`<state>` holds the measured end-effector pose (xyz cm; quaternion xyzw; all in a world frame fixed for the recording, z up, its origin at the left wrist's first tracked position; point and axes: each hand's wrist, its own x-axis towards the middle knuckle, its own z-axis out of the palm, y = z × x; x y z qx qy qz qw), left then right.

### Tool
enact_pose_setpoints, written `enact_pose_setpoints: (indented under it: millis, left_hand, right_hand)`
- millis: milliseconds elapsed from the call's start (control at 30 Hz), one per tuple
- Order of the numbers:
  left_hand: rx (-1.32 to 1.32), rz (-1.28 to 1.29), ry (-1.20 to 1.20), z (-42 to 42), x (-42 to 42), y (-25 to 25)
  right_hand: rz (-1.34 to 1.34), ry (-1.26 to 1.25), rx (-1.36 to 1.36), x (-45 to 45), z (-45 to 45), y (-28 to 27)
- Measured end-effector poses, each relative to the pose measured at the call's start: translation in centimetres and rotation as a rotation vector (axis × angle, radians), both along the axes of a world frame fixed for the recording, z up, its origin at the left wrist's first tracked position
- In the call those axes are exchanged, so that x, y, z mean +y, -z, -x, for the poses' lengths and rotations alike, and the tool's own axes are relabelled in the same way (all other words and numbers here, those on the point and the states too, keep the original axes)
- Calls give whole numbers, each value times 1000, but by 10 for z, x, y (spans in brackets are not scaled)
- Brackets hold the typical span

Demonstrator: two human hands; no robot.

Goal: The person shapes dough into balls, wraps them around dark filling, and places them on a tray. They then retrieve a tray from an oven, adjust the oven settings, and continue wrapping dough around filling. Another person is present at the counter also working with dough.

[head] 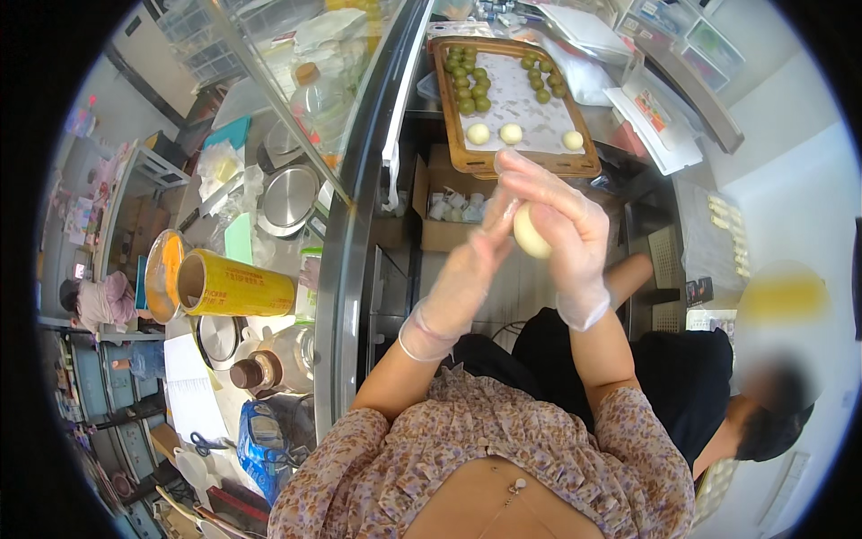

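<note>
Both my hands wear clear plastic gloves and meet in front of me, beyond my chest. A smooth pale dough ball [532,231] lies between the palms. My left hand [486,259] is slightly blurred, its fingers pressed towards the other hand. My right hand [562,219] curves over the ball, its thumb against it. Just past my fingertips is a brown baking tray [469,162] lined with white paper [512,84]. Several green balls [465,82] sit in two groups on the paper. Near the tray's closer edge, a row of pale balls [510,133] rests on it.
Below the tray stands an open cardboard box [438,232]. On the left counter, behind a metal-edged glass panel, are a yellow cardboard tube [249,286], steel-topped scales [289,195], a brown-capped jar [289,360] and scissors [205,443]. A person in black [673,377] is close at my right.
</note>
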<state>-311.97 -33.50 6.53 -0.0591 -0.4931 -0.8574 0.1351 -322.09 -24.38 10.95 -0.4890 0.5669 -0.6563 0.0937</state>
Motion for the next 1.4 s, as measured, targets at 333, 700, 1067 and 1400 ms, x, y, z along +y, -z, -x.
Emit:
enact_pose_setpoints:
  millis: [333,700,1067,1400]
  left_hand:
    - [-149,-645,-47,0,-16,6]
    - [-14,-281,-282,-7,4,-17]
    - [-172,-537,78,-7,-20,-2]
    - [-60,-441,-219,-10,-1,-17]
  right_hand:
    - [-445,229,567,-9,-8,14]
    - [-13,212,205,-34,-37,5]
    - [-411,317,745,-11,-6,8]
    - [-42,218,333,-26,-37,11]
